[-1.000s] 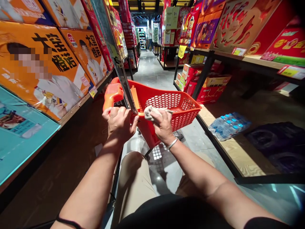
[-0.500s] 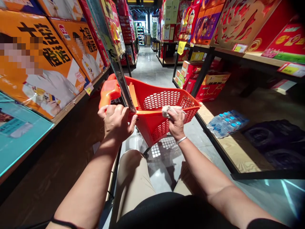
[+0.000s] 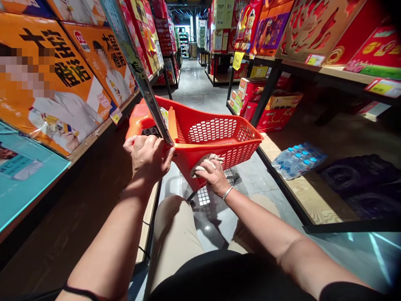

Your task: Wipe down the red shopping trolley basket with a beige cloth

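A red plastic shopping cart point(image 3: 216, 143) with perforated walls stands in front of my knees. My left hand point(image 3: 148, 158) is closed around the cart's near rim, beside the foot of a worn metal pole point(image 3: 147, 92) that slants up to the left. An orange moulded handle part point(image 3: 139, 117) sticks out just beyond that hand. My right hand point(image 3: 215, 176) presses a pale, soiled cloth point(image 3: 204, 164) against the outside of the cart's near side wall. Its fingers are bent over the cloth, and a bracelet circles the wrist.
Shelves with orange drink cartons point(image 3: 53, 62) line the left. On the right, a low wooden shelf point(image 3: 316, 196) holds shrink-wrapped bottles point(image 3: 299, 160) and dark purple packs point(image 3: 360, 179); red gift boxes point(image 3: 282, 113) sit farther back. A tiled aisle point(image 3: 194, 79) runs ahead.
My right hand has moved the cloth from the cart's top rim down and left onto the side wall. The pole leans further left; my left hand and the handle have shifted slightly left.
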Tool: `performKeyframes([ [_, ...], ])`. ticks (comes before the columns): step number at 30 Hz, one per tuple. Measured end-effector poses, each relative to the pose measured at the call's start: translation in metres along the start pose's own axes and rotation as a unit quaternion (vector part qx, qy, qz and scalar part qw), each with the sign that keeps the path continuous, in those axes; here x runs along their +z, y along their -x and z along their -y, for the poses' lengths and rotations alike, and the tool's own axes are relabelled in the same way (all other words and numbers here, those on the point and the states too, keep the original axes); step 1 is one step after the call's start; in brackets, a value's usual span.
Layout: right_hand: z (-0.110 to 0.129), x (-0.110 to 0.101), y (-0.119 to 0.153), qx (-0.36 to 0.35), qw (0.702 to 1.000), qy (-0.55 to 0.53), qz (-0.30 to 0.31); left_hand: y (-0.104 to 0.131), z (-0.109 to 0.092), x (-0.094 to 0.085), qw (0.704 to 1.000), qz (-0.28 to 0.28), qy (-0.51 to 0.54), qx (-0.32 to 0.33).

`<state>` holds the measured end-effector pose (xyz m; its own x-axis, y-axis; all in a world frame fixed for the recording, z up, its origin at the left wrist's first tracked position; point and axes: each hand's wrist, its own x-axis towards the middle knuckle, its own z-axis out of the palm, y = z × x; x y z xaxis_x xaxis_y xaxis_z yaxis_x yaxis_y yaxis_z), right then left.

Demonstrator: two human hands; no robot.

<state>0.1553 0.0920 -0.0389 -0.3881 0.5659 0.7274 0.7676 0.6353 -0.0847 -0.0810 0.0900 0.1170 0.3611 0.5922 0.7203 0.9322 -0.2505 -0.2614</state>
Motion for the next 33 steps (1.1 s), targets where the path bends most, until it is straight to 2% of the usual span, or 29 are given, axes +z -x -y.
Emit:
performKeyframes([
  [3,0.006,-0.004,-0.020,0.005,0.999,0.003,-0.038,0.001,-0.001,0.000,1.000,0.005,0.004,-0.009],
  [5,0.006,0.003,-0.020,0.000,0.999,0.008,-0.039,0.000,0.000,0.002,1.000,0.013,0.009,-0.017],
  [10,-0.001,0.028,0.017,0.005,0.997,0.010,0.074,-0.006,0.008,0.017,0.998,0.035,0.026,-0.037],
  [12,-0.007,0.028,0.022,0.009,0.996,0.004,0.085,-0.011,0.011,0.024,0.998,0.034,0.035,-0.043],
  [14,-0.017,0.018,0.013,0.018,0.997,0.000,0.069,-0.016,0.013,0.031,0.997,0.034,0.047,-0.049],
  [17,-0.039,-0.002,-0.020,0.060,0.998,0.019,-0.014,-0.021,0.015,0.039,0.995,0.033,0.067,-0.063],
  [19,-0.054,-0.007,-0.039,0.092,0.993,0.037,-0.059,-0.023,0.018,0.043,0.993,0.030,0.085,-0.072],
  [22,-0.070,0.010,-0.039,0.106,0.993,0.046,-0.039,-0.024,0.023,0.048,0.991,0.026,0.104,-0.081],
  [26,-0.072,0.051,-0.002,0.110,0.991,0.015,0.069,-0.026,0.033,0.054,0.992,0.033,0.099,-0.077],
  [28,-0.068,0.056,0.005,0.101,0.991,-0.003,0.090,-0.027,0.038,0.057,0.992,0.050,0.093,-0.074],
  [30,-0.065,0.047,-0.007,0.080,0.995,-0.006,0.061,-0.029,0.043,0.060,0.991,0.066,0.090,-0.077],
  [33,-0.065,0.020,-0.050,0.087,0.996,0.023,-0.018,-0.032,0.047,0.060,0.987,0.096,0.092,-0.086],
])
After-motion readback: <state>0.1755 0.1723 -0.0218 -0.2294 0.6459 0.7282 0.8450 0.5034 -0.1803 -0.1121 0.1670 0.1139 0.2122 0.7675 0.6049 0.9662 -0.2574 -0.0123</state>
